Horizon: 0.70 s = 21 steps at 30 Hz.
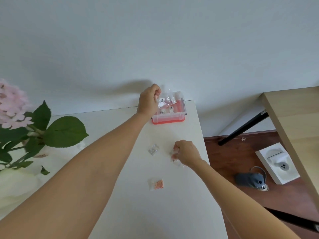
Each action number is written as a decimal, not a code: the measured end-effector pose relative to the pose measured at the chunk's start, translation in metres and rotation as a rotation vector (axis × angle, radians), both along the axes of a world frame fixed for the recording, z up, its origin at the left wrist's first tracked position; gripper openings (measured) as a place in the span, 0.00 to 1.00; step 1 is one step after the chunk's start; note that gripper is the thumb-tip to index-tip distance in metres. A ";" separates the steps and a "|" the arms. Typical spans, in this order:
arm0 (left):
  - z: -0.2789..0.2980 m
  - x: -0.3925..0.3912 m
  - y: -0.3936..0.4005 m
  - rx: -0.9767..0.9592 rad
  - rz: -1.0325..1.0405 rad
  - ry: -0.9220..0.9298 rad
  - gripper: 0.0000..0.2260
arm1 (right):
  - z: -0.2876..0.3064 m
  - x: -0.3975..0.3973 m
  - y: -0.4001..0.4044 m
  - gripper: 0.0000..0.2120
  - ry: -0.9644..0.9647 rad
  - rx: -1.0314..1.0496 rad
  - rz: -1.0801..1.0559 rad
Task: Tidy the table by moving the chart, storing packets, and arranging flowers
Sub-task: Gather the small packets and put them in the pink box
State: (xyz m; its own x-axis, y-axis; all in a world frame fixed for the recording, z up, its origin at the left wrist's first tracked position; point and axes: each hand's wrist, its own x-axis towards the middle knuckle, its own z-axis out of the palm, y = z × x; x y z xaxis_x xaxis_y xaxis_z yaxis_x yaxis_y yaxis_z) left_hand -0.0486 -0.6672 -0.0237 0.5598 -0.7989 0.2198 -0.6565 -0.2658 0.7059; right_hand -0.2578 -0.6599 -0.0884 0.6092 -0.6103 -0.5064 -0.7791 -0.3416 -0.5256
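Observation:
My left hand [148, 99] holds clear packets [166, 100] with barcode labels over the open clear storage box [170, 119], which has a red base and stands at the far right corner of the white table [120, 195]. More packets lie inside the box. My right hand [185, 152] pinches a clear packet with pink contents [174, 155] on the table. A silver-filled packet [153, 149] lies just left of it. An orange-filled packet [156, 184] lies nearer to me. Pink flowers [12, 104] with large green leaves stand at the left.
The table's right edge [208, 161] drops to a dark wooden floor. On the floor are a white box [278, 163] and a grey device with a cable [250, 180]. A light wooden table [293, 121] with a black leg stands at the right.

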 end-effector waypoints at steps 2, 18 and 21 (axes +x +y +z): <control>-0.008 0.000 -0.008 0.038 -0.019 0.042 0.14 | 0.002 -0.001 -0.010 0.09 -0.023 0.007 -0.041; -0.035 0.000 0.008 0.116 0.029 -0.126 0.17 | 0.070 0.071 -0.102 0.10 -0.678 -0.147 -0.546; -0.039 0.002 0.035 0.016 0.096 -0.107 0.16 | 0.061 0.089 -0.100 0.11 -0.659 -0.128 -0.492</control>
State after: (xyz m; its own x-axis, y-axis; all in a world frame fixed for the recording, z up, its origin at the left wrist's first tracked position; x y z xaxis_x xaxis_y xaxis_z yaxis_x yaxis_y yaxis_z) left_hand -0.0465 -0.6323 -0.0628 0.6080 -0.7467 0.2697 -0.6988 -0.3420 0.6283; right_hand -0.1689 -0.7603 -0.0270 0.4051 -0.9130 -0.0483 -0.4013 -0.1301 -0.9067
